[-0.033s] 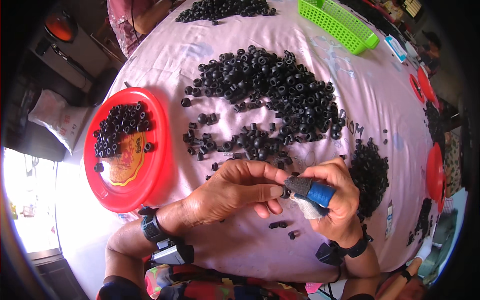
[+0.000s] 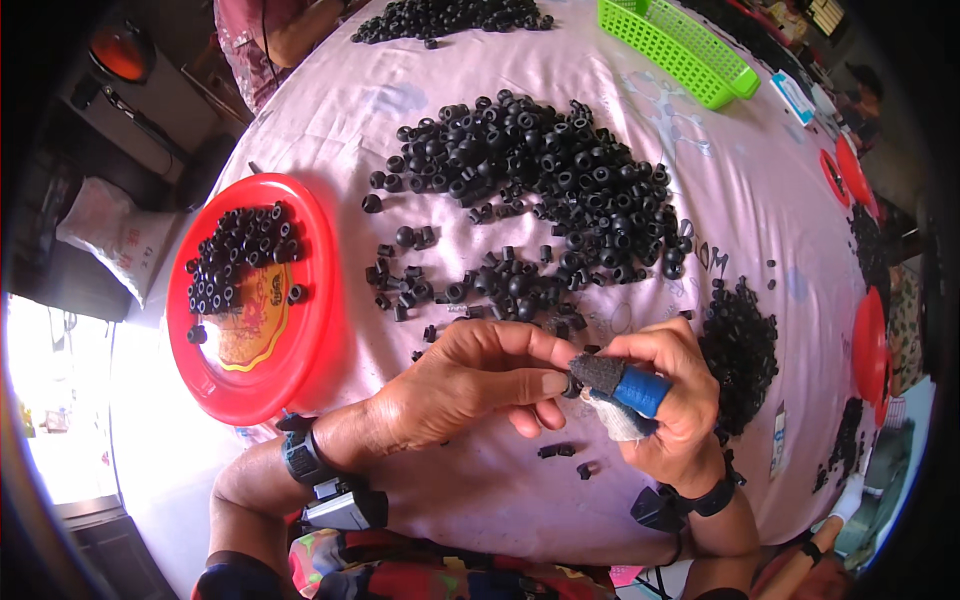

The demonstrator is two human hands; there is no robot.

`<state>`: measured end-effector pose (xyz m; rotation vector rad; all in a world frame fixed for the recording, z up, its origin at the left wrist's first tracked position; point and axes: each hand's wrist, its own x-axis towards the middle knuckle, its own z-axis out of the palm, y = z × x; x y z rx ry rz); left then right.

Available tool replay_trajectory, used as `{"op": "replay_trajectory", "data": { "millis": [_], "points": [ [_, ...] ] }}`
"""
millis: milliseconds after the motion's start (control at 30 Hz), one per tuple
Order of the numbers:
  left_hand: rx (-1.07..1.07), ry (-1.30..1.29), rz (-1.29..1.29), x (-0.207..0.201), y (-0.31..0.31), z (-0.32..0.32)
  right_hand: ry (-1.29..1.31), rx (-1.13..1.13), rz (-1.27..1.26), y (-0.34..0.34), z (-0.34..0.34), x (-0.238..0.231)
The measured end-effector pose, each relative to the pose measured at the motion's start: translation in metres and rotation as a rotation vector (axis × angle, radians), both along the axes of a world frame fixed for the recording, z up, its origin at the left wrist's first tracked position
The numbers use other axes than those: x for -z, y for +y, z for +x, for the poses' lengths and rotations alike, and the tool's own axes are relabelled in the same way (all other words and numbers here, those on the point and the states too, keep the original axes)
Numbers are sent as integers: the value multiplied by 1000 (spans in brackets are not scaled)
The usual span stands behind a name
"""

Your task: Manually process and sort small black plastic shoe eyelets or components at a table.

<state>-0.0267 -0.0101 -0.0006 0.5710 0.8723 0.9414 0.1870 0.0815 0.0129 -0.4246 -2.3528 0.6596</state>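
Observation:
Over the near middle of the table, my left hand (image 2: 465, 385) pinches a small black part (image 2: 572, 386) between thumb and forefinger; its other fingers curl below. My right hand (image 2: 680, 395) meets it there with closed fingertips, which wear dark grey padding, blue tape (image 2: 643, 391) and whitish cloth. The padding hides whether the right fingers grip the same part or another piece. Just beyond both hands lie scattered black parts (image 2: 515, 280), some short and tube-like, some with round heads. Several loose black pieces (image 2: 556, 451) lie below the hands.
A large heap of black parts (image 2: 570, 170) spreads across the table's middle. To the left stands a red round tray (image 2: 322, 290) with black parts on it. A smaller black heap (image 2: 740, 350) lies right, a green basket (image 2: 690, 65) far right. Another person's arm (image 2: 300, 40) shows at the far edge.

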Motion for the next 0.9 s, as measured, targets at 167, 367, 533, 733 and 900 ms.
{"op": "replay_trajectory", "data": {
  "millis": [167, 367, 533, 733, 900],
  "points": [
    [-4, -48, -41, -1, 1, 2, -32, -30, -18, -1, 3, -1],
    [10, -150, -82, 1, -2, 0, -69, -51, -35, -6, 3, -4],
    [-71, -362, -106, -6, -3, -13, 26, -17, 27, -1, 7, -3],
    [-288, -257, -16, 8, 3, -30, -179, -44, -48, -1, -2, 9],
    [-241, -287, -6, 8, 3, -31, -213, -9, 104, -9, -11, 5]
  ]
}}
